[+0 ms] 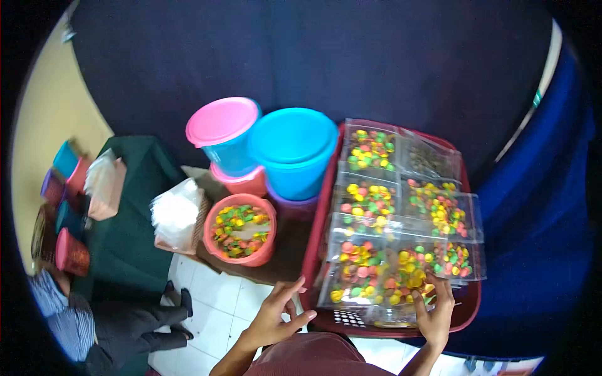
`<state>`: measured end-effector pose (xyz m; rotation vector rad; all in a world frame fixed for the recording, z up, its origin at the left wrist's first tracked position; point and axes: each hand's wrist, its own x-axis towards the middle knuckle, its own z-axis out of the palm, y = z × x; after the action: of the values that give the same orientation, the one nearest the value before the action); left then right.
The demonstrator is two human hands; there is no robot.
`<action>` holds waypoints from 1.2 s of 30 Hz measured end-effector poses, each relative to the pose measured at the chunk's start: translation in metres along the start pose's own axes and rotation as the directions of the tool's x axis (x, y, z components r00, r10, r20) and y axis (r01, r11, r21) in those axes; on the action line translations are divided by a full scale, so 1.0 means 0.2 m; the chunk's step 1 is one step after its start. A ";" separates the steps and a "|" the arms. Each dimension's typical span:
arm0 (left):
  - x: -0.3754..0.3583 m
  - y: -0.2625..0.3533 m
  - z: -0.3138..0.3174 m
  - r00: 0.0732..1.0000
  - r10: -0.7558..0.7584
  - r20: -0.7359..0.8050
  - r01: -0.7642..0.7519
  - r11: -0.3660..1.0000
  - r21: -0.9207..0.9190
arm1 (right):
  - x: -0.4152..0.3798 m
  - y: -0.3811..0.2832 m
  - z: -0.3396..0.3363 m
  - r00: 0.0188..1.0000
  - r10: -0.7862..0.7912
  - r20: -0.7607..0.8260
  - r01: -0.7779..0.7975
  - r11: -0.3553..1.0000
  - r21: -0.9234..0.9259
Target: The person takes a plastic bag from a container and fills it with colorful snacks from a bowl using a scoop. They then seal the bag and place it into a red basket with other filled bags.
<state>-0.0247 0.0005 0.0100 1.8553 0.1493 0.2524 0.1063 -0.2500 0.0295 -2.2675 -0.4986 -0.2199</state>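
My right hand [434,314] is at the near right of a dark red basket [311,250], its thumb and bent fingers on a clear plastic bag of round coloured chips [401,276]. The fingertips are partly hidden against the bag. Several similar bags of yellow, green and pink chips [369,202] overlap in the basket. At the back right, one bag [426,156] has darker contents. My left hand [280,316] hovers by the basket's near left corner, thumb and fingers apart, holding nothing.
Left of the basket stand an open pink tub of coloured chips [241,203], lidded blue tubs [293,141] and a small basket of clear bags [179,213]. A green-covered table [135,188] holds more containers. Another person [125,323] is at lower left.
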 end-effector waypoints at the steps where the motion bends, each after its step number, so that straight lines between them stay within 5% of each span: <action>1: -0.07 -0.03 -0.06 0.998 -0.047 -0.047 0.046 0.999 -0.027 | 0.00 -0.06 0.04 0.997 0.039 0.063 -0.041 0.998 0.038; 8: -0.65 -0.20 -0.38 0.893 -0.210 -0.399 0.187 0.978 -0.095 | -0.10 -0.59 0.49 0.881 -0.376 0.287 0.324 0.921 0.215; 9: -0.74 -0.21 -0.43 0.867 -0.258 -0.426 0.237 0.966 -0.103 | -0.14 -0.71 0.55 0.868 -0.341 0.360 0.241 0.924 0.295; 13: -1.08 -0.31 -0.57 0.748 -0.396 -0.532 0.329 0.918 -0.221 | -0.34 -0.88 0.90 0.691 -0.521 0.501 0.326 0.843 0.428; 21: -1.57 -0.44 -0.75 0.574 -0.448 -0.685 0.342 0.892 -0.297 | -0.79 -1.21 1.37 0.346 -0.663 0.665 0.302 0.749 0.590; 24: -1.67 -0.52 -0.77 0.515 -0.480 -0.710 0.302 0.877 -0.374 | -0.92 -1.23 1.54 0.069 -0.695 0.716 0.444 0.664 0.602; 28: -1.72 -0.59 -0.78 0.463 -0.525 -0.714 0.296 0.851 -0.434 | -1.08 -1.21 1.70 -0.396 -0.457 0.796 0.522 0.601 0.605; 36: -1.62 -0.71 -0.97 0.437 -0.565 -0.700 0.339 0.824 -0.454 | -1.01 -1.42 2.01 -0.444 -0.474 0.760 0.530 0.545 0.650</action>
<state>-0.3833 0.1467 -0.1026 1.2287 1.2204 0.7073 -0.1968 0.1638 -0.1146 -1.3921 -2.5123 1.2226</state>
